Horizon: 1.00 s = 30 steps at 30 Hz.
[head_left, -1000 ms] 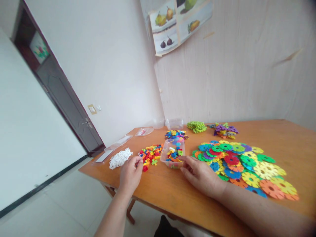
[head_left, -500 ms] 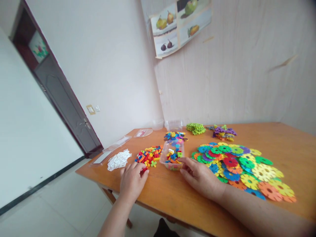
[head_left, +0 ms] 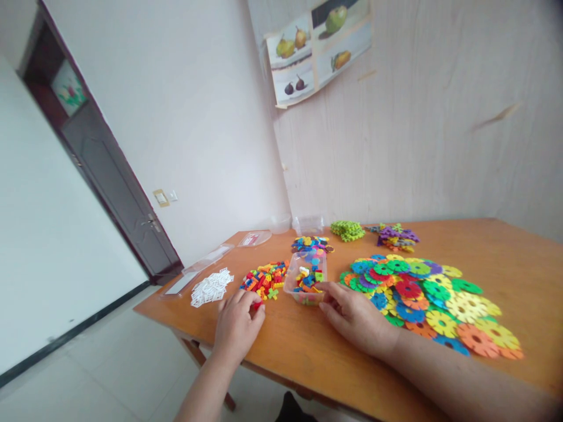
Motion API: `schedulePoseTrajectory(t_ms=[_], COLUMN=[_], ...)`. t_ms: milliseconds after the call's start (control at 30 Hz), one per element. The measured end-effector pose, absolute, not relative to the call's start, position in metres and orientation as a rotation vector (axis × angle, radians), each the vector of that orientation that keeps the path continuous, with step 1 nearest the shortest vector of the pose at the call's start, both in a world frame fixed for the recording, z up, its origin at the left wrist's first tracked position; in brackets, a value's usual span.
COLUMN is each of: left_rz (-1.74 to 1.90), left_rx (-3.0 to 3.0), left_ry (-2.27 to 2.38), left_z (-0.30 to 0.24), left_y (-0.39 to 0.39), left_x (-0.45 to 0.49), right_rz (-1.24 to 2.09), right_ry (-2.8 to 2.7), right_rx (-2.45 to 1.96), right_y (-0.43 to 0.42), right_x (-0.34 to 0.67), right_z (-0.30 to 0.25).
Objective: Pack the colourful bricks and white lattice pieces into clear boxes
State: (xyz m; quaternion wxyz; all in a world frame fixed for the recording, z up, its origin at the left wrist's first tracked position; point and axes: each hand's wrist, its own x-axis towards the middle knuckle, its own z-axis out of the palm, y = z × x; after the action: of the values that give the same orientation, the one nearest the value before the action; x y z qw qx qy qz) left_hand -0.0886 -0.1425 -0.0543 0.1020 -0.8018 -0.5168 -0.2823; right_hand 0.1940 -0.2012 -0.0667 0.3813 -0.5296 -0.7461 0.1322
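Note:
My left hand rests on the wooden table, its fingers pinched on a small red brick at the near edge of a pile of small coloured bricks. My right hand grips the near right corner of a clear plastic box that holds several small coloured bricks. The box stands between the brick pile and a wide spread of coloured snowflake discs.
White flat pieces lie left of the bricks, beside a clear lid. At the back are more coloured pieces, a green stack, a purple heap and clear tubs. The table's near left corner drops to floor.
My left hand drew back from the brick pile toward the table's near edge and closed on a red brick. My right hand stayed on the box.

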Motion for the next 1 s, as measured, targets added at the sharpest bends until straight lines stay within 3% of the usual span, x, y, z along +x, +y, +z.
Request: schedulePoseTrajectory(t_ms=[200, 467, 733, 1000], left_rz=[-1.328, -1.594, -1.501, -0.964], left_rx=[-2.487, -2.675, -2.496, -2.284], left_ry=[-1.438, -1.361, -1.475, -1.450], left_z=[-0.046, -0.025, -0.039, -0.054], left_y=[-0.128, -0.117, -0.117, -0.135], left_x=[-0.061, -0.017, -0.062, -0.096], right_rz=[0.324, 0.319, 0.329, 0.331], right_ry=[-1.904, -1.903, -1.905, -1.899], right_rx=[-1.354, -1.329, -1.338, -1.345], right_y=[-0.202, -0.202, -0.202, -0.203], right_x=[0.194, 0.195, 0.196, 0.195], right_z=[-0.068, -0.068, -0.068, -0.067])
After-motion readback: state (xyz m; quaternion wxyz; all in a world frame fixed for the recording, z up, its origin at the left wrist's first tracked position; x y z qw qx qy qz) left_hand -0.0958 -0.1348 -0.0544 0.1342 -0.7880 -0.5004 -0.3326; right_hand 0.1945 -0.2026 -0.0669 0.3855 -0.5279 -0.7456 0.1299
